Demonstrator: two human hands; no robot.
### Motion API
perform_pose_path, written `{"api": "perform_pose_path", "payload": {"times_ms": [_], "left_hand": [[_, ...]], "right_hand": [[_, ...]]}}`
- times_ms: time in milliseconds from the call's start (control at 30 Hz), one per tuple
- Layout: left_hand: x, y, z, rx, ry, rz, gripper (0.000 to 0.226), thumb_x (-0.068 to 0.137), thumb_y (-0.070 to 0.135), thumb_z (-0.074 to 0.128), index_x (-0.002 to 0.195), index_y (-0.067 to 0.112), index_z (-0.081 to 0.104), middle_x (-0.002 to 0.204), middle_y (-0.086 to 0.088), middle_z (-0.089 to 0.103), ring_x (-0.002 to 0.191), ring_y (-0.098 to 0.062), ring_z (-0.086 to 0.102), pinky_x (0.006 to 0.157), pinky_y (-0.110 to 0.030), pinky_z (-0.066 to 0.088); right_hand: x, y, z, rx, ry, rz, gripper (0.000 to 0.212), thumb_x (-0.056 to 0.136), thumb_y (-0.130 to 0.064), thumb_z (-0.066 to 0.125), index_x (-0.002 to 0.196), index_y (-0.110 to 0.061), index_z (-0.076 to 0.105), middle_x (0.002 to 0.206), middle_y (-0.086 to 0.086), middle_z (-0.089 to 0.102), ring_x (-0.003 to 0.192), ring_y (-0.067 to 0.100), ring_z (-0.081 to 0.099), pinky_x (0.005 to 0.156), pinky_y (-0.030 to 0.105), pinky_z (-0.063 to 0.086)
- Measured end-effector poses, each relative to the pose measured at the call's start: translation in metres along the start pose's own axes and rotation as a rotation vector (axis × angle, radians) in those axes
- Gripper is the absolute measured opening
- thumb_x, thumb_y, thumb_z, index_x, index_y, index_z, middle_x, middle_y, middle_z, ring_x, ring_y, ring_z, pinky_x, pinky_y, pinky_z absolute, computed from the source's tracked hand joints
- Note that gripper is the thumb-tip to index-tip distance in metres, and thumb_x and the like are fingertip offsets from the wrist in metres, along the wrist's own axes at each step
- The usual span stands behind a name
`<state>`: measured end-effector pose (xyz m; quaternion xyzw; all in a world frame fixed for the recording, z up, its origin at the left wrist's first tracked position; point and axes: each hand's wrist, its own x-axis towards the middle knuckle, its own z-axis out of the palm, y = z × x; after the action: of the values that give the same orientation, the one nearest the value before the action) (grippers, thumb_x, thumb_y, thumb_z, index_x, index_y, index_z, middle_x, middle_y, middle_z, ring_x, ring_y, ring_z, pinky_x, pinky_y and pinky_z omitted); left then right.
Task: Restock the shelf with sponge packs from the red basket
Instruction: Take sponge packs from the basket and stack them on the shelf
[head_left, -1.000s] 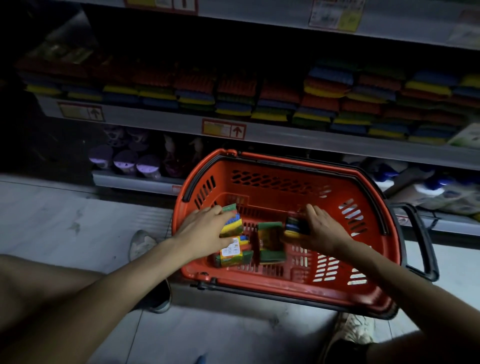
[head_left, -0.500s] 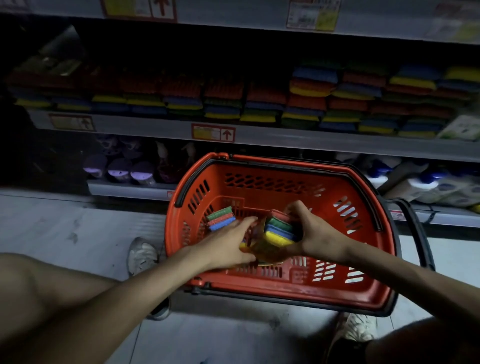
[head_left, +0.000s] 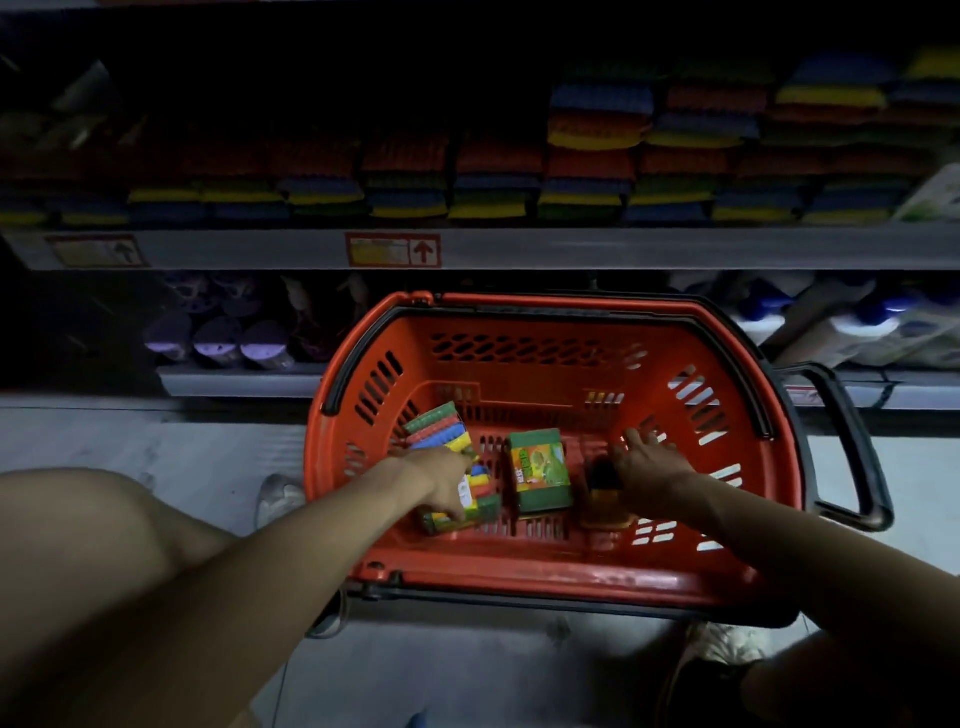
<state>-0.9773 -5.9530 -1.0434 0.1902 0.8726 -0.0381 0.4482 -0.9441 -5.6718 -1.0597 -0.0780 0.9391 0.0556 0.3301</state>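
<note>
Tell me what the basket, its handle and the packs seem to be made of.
Basket: hard moulded plastic, slightly glossy, judging by its slotted walls and sheen. Handle: black, likely plastic too. Packs: ridged coloured sponge layers, probably foam; the green pack looks wrapped in printed film or card, hard to tell.

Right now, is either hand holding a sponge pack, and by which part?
The left hand grips the striped sponge pack over its left end, inside the red basket. The right hand is spread open, holding nothing.
</note>
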Motion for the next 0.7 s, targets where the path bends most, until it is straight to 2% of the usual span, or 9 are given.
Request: {"api": "perform_pose_path", "payload": {"times_ms": [67,200,267,400,567,700], "left_hand": [[0.007,0.002,0.0,0.04,0.005,0.009,0.089,0.089,0.044,0.075,0.159,0.017,0.028,0.149,-0.006,0.052,0.13,-0.029,0.055,0.094,-0.037,0.048],[0.026,0.004,0.004,0.186,0.037,-0.008,0.084,0.088,0.051,0.073,0.154,0.015,0.035,0.142,-0.005,0.056,0.128,-0.03,0.057,0.092,-0.041,0.049],[0.039,0.009,0.01,0.218,0.056,-0.019,0.088,0.087,0.053,0.072,0.154,0.012,0.033,0.149,-0.005,0.051,0.133,-0.031,0.053,0.098,-0.044,0.049],[0.064,0.025,0.032,0.253,0.12,-0.073,0.096,0.085,0.056,0.073,0.155,0.007,0.028,0.16,-0.012,0.035,0.142,-0.034,0.04,0.112,-0.044,0.041],[0.079,0.036,0.053,0.457,0.183,-0.042,0.074,0.094,0.038,0.065,0.15,0.002,0.034,0.148,-0.016,0.047,0.14,-0.036,0.039,0.109,-0.044,0.038],[0.072,0.036,0.042,0.387,0.202,-0.009,0.066,0.091,0.041,0.068,0.142,0.007,0.043,0.141,-0.012,0.055,0.136,-0.034,0.044,0.102,-0.04,0.043]], "right_hand": [[0.008,0.0,0.005,-0.093,0.055,-0.049,0.064,0.097,-0.046,0.057,0.152,-0.02,0.037,0.149,0.012,0.039,0.136,0.03,0.039,0.112,0.045,0.039],[0.022,-0.014,-0.002,-0.107,0.15,-0.158,0.063,0.097,-0.041,0.055,0.153,-0.019,0.035,0.149,0.009,0.041,0.135,0.027,0.041,0.11,0.042,0.039],[0.031,-0.027,-0.004,-0.088,0.159,-0.209,0.061,0.098,-0.039,0.053,0.152,-0.018,0.035,0.147,0.008,0.043,0.134,0.027,0.044,0.108,0.042,0.043],[0.05,-0.043,-0.002,-0.084,0.112,-0.245,0.076,0.091,-0.037,0.067,0.154,-0.015,0.031,0.148,0.008,0.042,0.136,0.027,0.043,0.107,0.041,0.045],[0.08,-0.065,0.018,0.096,0.073,-0.133,0.093,0.084,-0.039,0.073,0.157,-0.012,0.023,0.146,0.013,0.043,0.133,0.033,0.042,0.108,0.045,0.043],[0.083,-0.074,0.026,-0.063,0.164,-0.097,0.106,0.076,-0.052,0.078,0.155,-0.005,0.024,0.139,0.014,0.042,0.125,0.033,0.041,0.105,0.043,0.039]]}}
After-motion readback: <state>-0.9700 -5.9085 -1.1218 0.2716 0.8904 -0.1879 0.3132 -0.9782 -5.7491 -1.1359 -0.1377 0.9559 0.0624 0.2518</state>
